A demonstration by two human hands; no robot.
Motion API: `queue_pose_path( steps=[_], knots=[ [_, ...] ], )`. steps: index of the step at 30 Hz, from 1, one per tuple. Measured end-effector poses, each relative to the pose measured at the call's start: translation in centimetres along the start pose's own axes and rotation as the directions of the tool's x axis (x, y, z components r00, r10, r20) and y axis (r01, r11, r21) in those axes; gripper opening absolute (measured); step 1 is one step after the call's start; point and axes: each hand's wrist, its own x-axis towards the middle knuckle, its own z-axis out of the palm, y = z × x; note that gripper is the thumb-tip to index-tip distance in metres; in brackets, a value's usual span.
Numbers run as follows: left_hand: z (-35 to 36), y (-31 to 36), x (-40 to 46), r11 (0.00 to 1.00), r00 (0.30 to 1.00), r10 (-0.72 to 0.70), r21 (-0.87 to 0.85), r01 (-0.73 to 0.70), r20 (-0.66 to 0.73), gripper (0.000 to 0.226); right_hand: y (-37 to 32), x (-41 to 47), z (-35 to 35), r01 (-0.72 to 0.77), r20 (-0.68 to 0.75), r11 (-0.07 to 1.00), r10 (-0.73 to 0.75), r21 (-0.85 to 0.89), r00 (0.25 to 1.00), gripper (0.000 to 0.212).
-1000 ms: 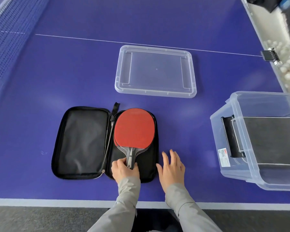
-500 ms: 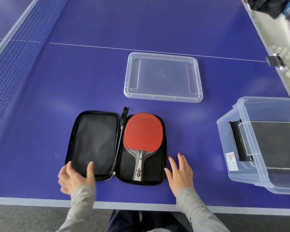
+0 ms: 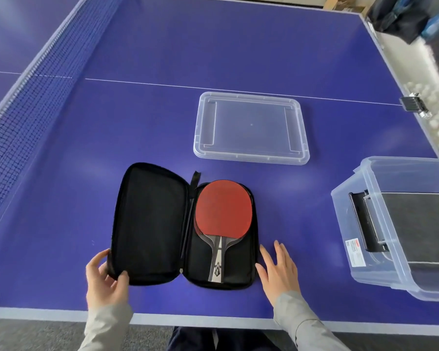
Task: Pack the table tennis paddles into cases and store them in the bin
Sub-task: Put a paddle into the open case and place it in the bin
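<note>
Case: soft, light, opened flat; red paddle laid in its 3 o'clock half. Empty flap's near corner is pinched by left hand. Right hand, fingers spread, is rested beside case. Best lifted by flap edge.

paddle in case, right half | lid behind | bin right

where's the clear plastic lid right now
The clear plastic rectangular lid lies flat mid-table, beyond the open black zip case.
</note>
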Motion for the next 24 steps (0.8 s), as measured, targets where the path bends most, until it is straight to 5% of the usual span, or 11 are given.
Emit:
queue_pose_path(
  steps=[3,5,8,11,15,18,20,22,24],
  knots=[
    [2.4,3.1,-3.8,0.961,0.958,0.268,0.046,-0.273,0.099,0.067,0.1,-0.1,-0.8,0.020,0.052,0.999,-0.021,0.035,0.998,0.119],
    [4.7,3.7,-5.9,0.901,0.891,0.407,0.071,-0.428,0.198,0.070,-0.3,-0.2,-2.2,-0.024,0.042,0.994,0.020,0.109,0.999,0.123],
    [8.4,2.5,-7.6,0.797,0.748,0.531,0.065,-0.600,0.397,0.059,-1.8,-0.3,-4.3,-0.077,0.015,0.918,0.077,0.388,0.997,0.069],
    [11.8,0.4,-8.4,0.671,0.614,0.566,0.125,-0.731,0.550,0.054,-3.6,0.5,-6.4,-0.100,-0.004,0.582,0.174,0.807,0.985,0.028],
    [14.4,-0.4,-8.7,0.594,0.565,0.479,0.226,-0.772,0.671,0.054,-5.4,1.8,-7.4,-0.219,0.166,0.410,0.161,0.885,0.973,0.031],
    [15.0,-1.0,-8.4,0.530,0.535,0.513,0.242,-0.812,0.671,0.058,-5.3,2.7,-6.3,-0.237,0.137,0.512,0.225,0.825,0.965,0.026],
    [14.7,-1.3,-7.4,0.526,0.564,0.548,0.270,-0.806,0.618,0.053,-5.1,3.2,-5.7,-0.242,0.100,0.582,0.265,0.776,0.959,0.030],
    [14.0,-0.8,-5.5,0.637,0.732,0.499,0.376,-0.673,0.464,0.051,-4.8,3.5,-5.1,-0.268,0.115,0.601,0.280,0.753,0.953,0.036],
    [13.3,-0.1,-2.8,0.777,0.906,0.302,0.475,-0.414,0.295,0.053,-4.5,3.5,-4.6,-0.299,0.140,0.586,0.301,0.753,0.943,0.037]
  ],
)
